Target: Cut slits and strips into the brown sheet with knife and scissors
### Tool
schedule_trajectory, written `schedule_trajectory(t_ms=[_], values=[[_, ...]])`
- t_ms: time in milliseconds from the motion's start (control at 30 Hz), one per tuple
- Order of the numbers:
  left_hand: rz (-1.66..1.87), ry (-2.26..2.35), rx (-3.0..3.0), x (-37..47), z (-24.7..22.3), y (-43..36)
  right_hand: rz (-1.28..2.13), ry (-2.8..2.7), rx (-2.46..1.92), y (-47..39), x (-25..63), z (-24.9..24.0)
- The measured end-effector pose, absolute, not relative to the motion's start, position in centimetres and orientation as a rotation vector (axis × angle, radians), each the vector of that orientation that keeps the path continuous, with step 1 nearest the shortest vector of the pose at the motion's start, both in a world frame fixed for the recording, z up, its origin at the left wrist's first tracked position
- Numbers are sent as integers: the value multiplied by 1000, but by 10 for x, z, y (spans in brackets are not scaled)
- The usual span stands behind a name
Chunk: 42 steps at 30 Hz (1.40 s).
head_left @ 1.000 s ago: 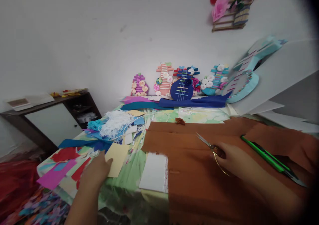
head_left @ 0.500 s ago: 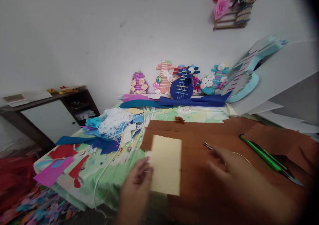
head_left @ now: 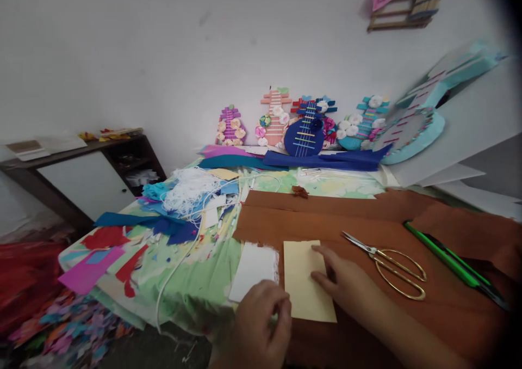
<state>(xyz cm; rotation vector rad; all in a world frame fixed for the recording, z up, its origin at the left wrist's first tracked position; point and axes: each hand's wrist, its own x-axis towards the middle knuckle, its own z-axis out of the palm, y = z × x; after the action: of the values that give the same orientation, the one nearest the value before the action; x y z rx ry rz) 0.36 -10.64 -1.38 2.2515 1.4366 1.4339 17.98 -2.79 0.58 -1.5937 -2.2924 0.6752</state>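
Note:
A pale yellow rectangle of paper [head_left: 304,298] lies on a brown sheet [head_left: 281,225] in front of me. My right hand [head_left: 340,276] rests on its right side, thumb and forefinger apart on the surface. Close to the paper's left edge, my left hand [head_left: 263,312] has its fingers curled in; whatever may be between them is hidden. A white card [head_left: 256,268] with a ragged right edge lies just beyond my left hand, beside the yellow paper. Gold-handled scissors [head_left: 373,250] lie on the brown sheet beyond my right forearm, blades slightly apart.
A green-handled cutter [head_left: 448,257] lies at the right. White string [head_left: 190,192] and coloured scraps [head_left: 92,271] clutter the left of the green cloth [head_left: 196,282]. Decorated lute-shaped crafts [head_left: 304,135] stand along the wall. A low cabinet [head_left: 85,184] is at the far left.
The yellow paper has moved right, from beside my left hand to under my right hand. The white card now shows. My right hand has come off the scissors area and moved left.

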Motion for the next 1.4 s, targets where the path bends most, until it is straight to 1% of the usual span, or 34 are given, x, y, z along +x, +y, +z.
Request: schedule_trajectory(t_ms=[67,133,200,267,333,467,600,1167,1400], values=[[1366,1368,2695,4,-23,-110,519,-2461,-1615,-31,176,5],[1348,1283,2978,6,-34,-113,308,-2575,-1597,-33,174,6],[1341,1289,3060,7,-44,-116,155,-2647,-1463,-34,173,8],[1317,1347,3034,5,-50,-119,103,-2696,-1279,-35,172,8],[1320,1396,3001,2,-53,-121,128,-2720,-1200,-34,169,6],[1426,1504,2871,-4,-59,-126,210,-2724,-1279,-30,163,1],[1452,1505,2794,-7,-63,-129,256,-2741,-1290,-28,161,2],[1350,1613,2707,-10,-66,-137,156,-2712,-1308,-31,161,0],[1321,1653,2717,-10,-64,-138,165,-2755,-1288,-31,161,3]])
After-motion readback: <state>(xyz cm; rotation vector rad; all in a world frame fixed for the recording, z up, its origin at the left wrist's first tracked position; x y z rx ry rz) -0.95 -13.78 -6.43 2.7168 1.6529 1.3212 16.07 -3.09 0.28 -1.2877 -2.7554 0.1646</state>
